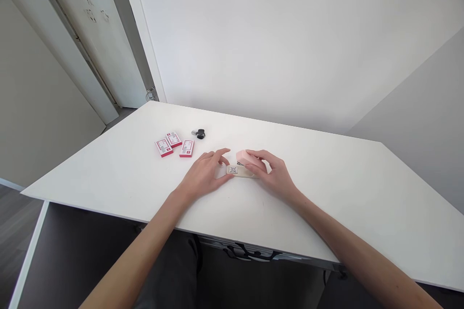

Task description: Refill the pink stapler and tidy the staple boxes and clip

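A small pink and cream stapler [239, 165] lies on the white table [326, 193] in front of me. My right hand [272, 173] is curled over its pink top, fingers gripping it. My left hand [205, 174] rests on the table beside it, fingers spread, with the fingertips touching the stapler's cream front end. To the left, three small red and white boxes [174, 145] lie in a loose cluster, well clear of both hands.
A small black object [199, 133] sits just beyond the boxes. The table's near edge [253, 244] runs below my forearms. A white wall stands behind the table, with a door [90, 34] at the far left.
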The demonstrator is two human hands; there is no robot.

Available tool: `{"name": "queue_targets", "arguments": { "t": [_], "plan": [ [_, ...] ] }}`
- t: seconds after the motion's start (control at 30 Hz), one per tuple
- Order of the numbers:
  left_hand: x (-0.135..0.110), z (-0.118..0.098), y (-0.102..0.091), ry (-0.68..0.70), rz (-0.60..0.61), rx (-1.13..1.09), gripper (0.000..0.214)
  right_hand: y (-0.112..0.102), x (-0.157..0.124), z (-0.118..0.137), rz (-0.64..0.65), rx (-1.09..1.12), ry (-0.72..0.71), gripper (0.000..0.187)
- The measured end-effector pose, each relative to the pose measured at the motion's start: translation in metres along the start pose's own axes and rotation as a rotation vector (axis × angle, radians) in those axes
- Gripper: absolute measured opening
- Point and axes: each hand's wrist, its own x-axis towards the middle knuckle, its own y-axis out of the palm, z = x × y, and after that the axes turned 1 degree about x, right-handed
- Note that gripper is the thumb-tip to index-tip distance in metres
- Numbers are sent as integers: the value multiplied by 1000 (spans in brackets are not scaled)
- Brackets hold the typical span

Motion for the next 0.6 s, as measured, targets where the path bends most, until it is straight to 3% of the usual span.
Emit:
{"name": "queue_targets", "arguments": {
  "t": [0.33, 0.6],
  "plan": [
    [1, 2, 1, 14, -25, 41, 60, 0, -1, 0, 27, -19, 18, 36],
    [4, 5, 3, -4, -285, 209, 37, 5, -2, -17, 100, -152, 53, 68]
  ]
}}
